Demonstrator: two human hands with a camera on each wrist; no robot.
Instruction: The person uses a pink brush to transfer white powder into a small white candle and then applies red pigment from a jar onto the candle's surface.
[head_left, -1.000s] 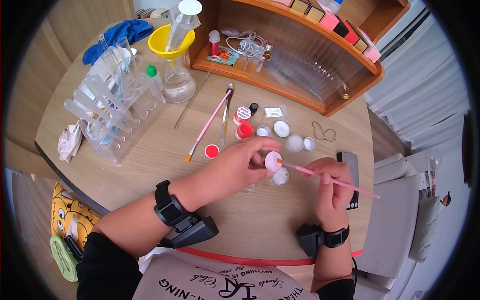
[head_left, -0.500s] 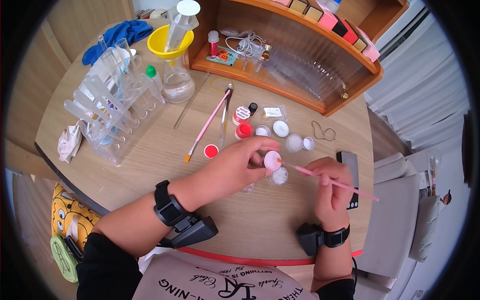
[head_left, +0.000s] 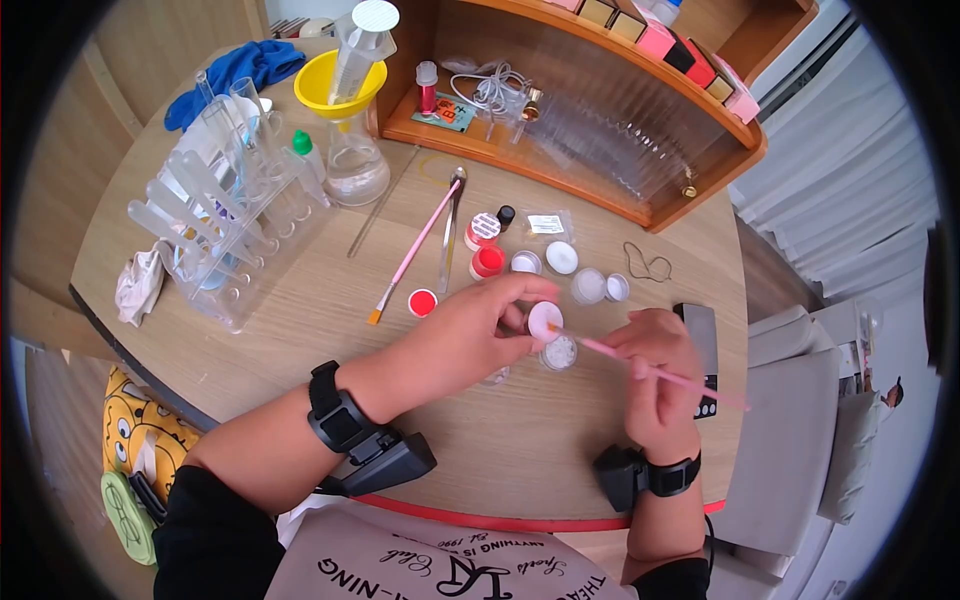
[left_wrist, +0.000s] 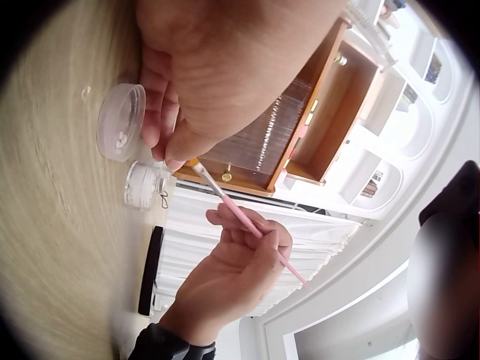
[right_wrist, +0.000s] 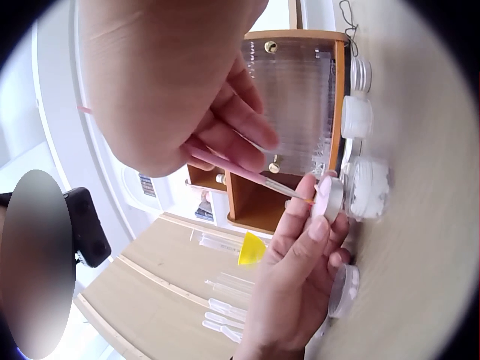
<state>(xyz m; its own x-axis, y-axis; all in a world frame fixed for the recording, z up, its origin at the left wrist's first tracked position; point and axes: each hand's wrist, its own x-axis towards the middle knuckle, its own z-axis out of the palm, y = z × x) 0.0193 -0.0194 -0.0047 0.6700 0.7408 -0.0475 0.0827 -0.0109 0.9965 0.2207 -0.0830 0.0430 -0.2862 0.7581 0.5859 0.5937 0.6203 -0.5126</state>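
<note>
A: State the condition of the nearest items.
B: The right hand [head_left: 662, 375] gripped a pink brush [head_left: 598, 347] between thumb and fingers. The left hand [head_left: 475, 325] pinched a small round tin [head_left: 543, 320] at its edge, raised clear of the table [head_left: 510, 445]. The tin's pale pink face was turned upward.
A: Specify the position of the bristles [head_left: 553, 327].
B: They overlapped the tin's face in the head view. Contact could not be confirmed.
A: List the items directly around the hands.
B: An open jar [head_left: 561, 354] of white bits stood on the table, just beside the tin. A clear shallow dish [left_wrist: 120, 124] rested near the left fingertips. A flat grey-and-black device [head_left: 697, 345] lay just beyond the right hand.
A: Proceed to the middle zone.
B: A red disc [head_left: 423, 302] lay beyond the left forearm, with a second brush [head_left: 415, 255] near it. An open red jar [head_left: 488, 261] stood in front of a capped red jar [head_left: 484, 229]. A white lid [head_left: 562, 258] lay to their right.
A: And the far zone?
B: A test-tube rack [head_left: 232, 312] stood at the left, near a flask [head_left: 357, 180] bearing a yellow funnel [head_left: 310, 90]. A wooden cabinet [head_left: 520, 170] stood at the back.
</note>
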